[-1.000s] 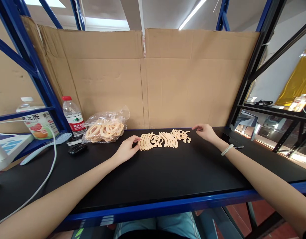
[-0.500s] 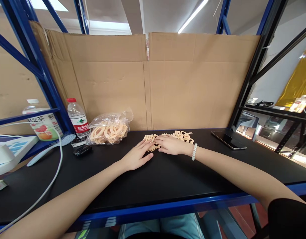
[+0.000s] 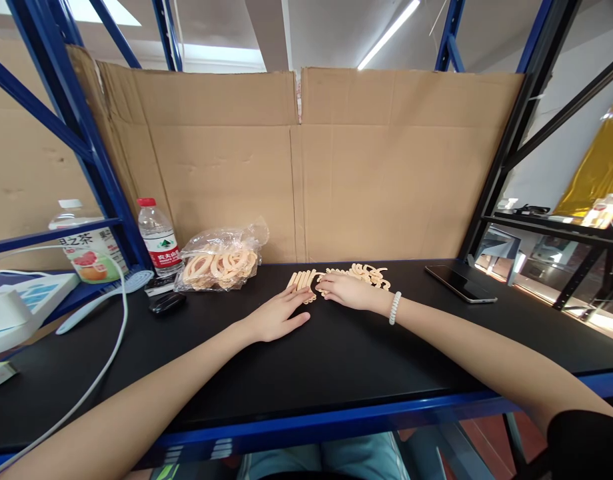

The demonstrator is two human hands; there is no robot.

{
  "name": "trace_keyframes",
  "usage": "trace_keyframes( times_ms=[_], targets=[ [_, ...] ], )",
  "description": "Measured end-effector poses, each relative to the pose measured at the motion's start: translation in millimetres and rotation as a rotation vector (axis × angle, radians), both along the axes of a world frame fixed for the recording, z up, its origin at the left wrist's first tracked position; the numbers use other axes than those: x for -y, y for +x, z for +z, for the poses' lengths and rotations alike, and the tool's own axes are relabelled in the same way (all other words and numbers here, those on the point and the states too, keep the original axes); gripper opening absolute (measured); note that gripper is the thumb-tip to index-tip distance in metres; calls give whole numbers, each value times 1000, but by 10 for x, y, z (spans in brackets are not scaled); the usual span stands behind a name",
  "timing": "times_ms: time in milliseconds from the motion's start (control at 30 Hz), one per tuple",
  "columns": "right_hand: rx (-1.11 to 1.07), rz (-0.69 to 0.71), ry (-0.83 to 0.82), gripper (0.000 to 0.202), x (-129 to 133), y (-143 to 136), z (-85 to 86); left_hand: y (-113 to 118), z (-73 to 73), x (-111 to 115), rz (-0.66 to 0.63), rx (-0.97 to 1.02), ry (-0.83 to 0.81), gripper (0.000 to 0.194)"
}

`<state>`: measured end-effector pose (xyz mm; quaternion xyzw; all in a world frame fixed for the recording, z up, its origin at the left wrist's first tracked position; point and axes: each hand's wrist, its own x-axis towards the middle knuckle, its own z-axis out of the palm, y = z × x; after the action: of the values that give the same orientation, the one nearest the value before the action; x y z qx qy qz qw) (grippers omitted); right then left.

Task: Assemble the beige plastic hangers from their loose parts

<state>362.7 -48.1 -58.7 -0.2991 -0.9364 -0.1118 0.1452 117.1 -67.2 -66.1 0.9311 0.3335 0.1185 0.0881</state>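
My left hand [image 3: 274,317] lies palm down on the black tabletop with its fingers stretched out and the thumb apart. Its fingertips rest on the lower part of a row of pale, wood-coloured strips [image 3: 302,277], set side by side. To the right, my right hand [image 3: 350,292], a beaded bracelet on its wrist, is also palm down. Its fingers are apart and slightly bent, touching the left end of a group of pale curved pieces [image 3: 369,272]. The palm and fingers hide some of those pieces. Neither hand visibly grips anything.
A clear plastic bag [image 3: 221,263] of pale curved pieces sits back left, beside a red-capped water bottle [image 3: 159,240] and a black object [image 3: 166,303]. A phone [image 3: 460,284] lies at right. Far left are a light-blue brush [image 3: 96,303] and a white cable [image 3: 119,333]. Cardboard [image 3: 226,173] stands behind.
My right hand has shifted slightly right, away from the left fingertips. A gap has opened between the hands, and more of the strips shows. The left hand has hardly moved.
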Motion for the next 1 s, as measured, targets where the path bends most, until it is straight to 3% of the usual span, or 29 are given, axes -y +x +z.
trace_keyframes(
  times_ms=[133,267,400,567,700,1000],
  targets=[
    [-15,23,-7,22,-14,34,0,18,25,19,35,-20,-20,59],
    [-151,31,-20,33,4,215,104,19,25,24,3,0,0,56],
    [-278,-174,-76,38,-35,638,167,4,6,4,5,12,8,54],
    [-120,-225,-122,46,15,1025,-67,-2,24,-9,-6,22,18,52],
    [-176,-246,-149,46,91,1063,-239,-16,49,-17,-5,48,12,51],
    [-221,-213,-147,44,104,1052,-240,-40,36,-30,18,13,-17,54]
  ],
)
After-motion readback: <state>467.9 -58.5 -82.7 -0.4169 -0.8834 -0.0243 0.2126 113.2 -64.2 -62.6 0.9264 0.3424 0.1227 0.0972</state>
